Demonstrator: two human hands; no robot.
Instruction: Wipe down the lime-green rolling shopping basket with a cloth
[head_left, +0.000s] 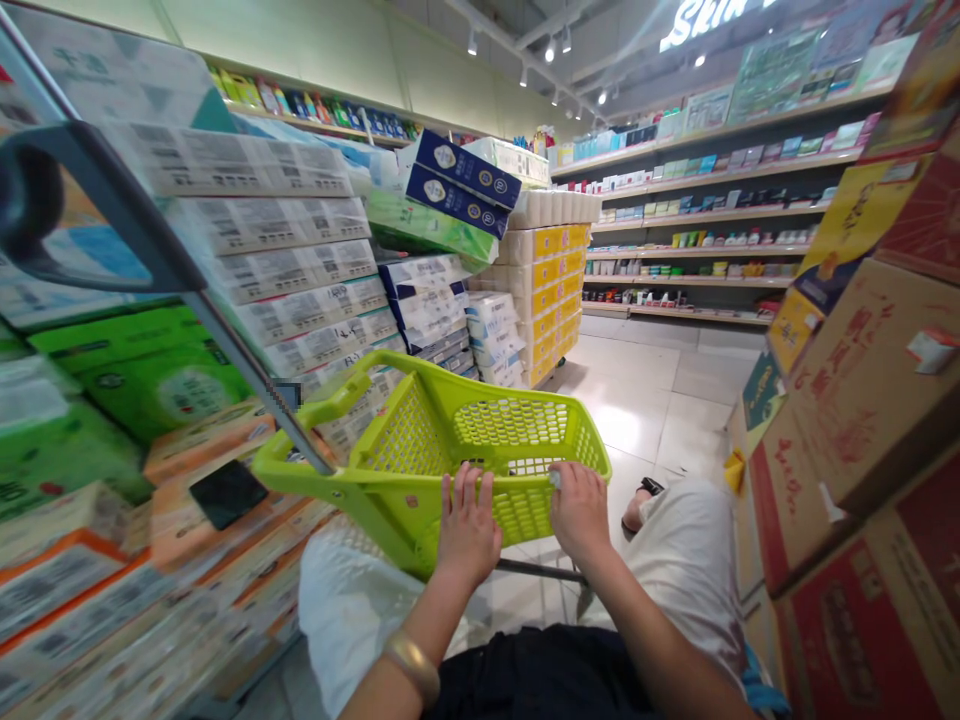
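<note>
A lime-green shopping cart (480, 390) with a perforated plastic basket stands right in front of me. A grey tubular handle (247, 350) rises from its left end. My left hand (469, 530) hooks its fingers over the near rim, around the middle. Farther right along that rim, my right hand (581, 505) is curled over the edge near the corner. A small whitish thing shows at the right hand's fingers; what it is I cannot make out. The fingertips of both hands are partly hidden behind the rim. Inside, the basket's floor is only partly seen.
Stacked tissue packs (300, 235) rise on the left, with yellow-wrapped packs (555, 290) beyond them. A dark phone-like slab (227, 493) lies on orange packs. Cardboard boxes (877, 390) line the right side. Product shelves (712, 210) stand at the back, across a tiled floor (645, 370).
</note>
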